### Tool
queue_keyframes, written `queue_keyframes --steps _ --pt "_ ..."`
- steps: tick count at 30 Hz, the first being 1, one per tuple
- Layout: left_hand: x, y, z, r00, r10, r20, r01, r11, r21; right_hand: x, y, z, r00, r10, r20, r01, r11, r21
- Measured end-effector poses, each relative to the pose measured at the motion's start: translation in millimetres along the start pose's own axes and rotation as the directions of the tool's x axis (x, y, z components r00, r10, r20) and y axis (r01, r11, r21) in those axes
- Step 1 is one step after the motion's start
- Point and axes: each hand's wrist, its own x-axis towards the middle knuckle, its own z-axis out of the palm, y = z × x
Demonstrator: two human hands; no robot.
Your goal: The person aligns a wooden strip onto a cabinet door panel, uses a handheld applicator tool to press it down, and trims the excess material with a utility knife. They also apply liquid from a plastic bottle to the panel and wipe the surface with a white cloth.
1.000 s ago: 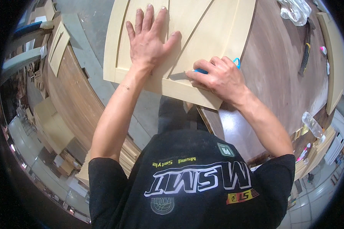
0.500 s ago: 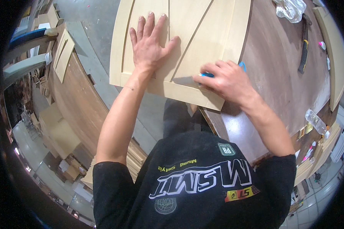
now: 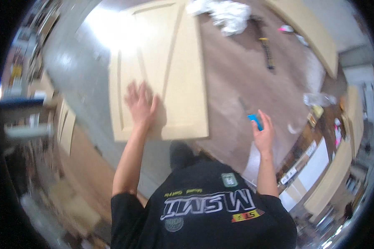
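Observation:
My left hand (image 3: 140, 106) lies flat with its fingers spread on a pale wooden door panel (image 3: 187, 95) that has raised frame strips and a slanting strip. My right hand (image 3: 263, 135) is to the right of the panel, apart from it, closed around a blue-handled tool (image 3: 255, 121). A thin grey blade-like end seems to reach from the tool toward the upper left, but blur hides its exact kind. Beneath the panel's right side spreads a brown worktable (image 3: 228, 74).
Crumpled white plastic (image 3: 230, 17) and a hammer (image 3: 266, 52) with a black and yellow grip lie on the far part of the table. A clear bottle (image 3: 319, 99) is at the right. Pale boards (image 3: 334, 178) line the right side; a curved panel (image 3: 65, 126) stands left.
My right hand has lifted off the panel's near edge and moved right with the blue-handled tool. My left hand stays flat on the panel. The whole view has shifted.

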Motion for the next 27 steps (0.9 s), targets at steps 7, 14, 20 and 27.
queue_keyframes --steps 7,14,20,27 --pt "-125 105 -19 0.909 0.325 0.259 -0.316 0.946 -0.078 68 109 -55 0.73 0.477 -0.489 -0.247 0.852 0.462" --pt "-154 87 -10 0.927 0.372 0.044 -0.36 0.918 -0.164 197 228 -99 0.73 0.389 -0.562 -0.181 0.903 0.39" --pt "-205 43 -19 0.907 0.419 0.042 -0.408 0.9 -0.155 197 224 -98 0.795 0.135 -0.591 -0.027 0.982 0.189" --pt "-198 43 -42 0.911 0.399 -0.107 -0.397 0.917 0.042 125 51 -56 0.945 -0.157 -0.285 0.252 0.908 0.334"
